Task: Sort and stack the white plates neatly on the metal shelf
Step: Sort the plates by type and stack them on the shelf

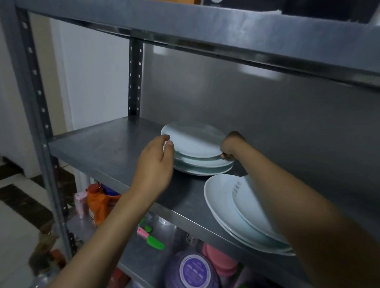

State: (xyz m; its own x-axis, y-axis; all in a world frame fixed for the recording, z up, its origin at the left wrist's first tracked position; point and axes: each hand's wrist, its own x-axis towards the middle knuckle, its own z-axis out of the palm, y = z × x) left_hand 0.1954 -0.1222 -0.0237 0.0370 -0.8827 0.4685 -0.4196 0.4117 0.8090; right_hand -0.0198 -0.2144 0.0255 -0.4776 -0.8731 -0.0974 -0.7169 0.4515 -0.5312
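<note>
White glazed plates sit in a small stack (198, 152) on the grey metal shelf (111, 151), toward its back. A person's left hand (157, 164) curls its grip round the stack's left rim; the right hand (231, 145) pinches the right rim. In front of the stack, to its right, lies a second pile of larger plates (228, 209). Ceramic like this is probably stiff, slick, breakable and heavy when stacked, so opposite rims look like the safest hold.
</note>
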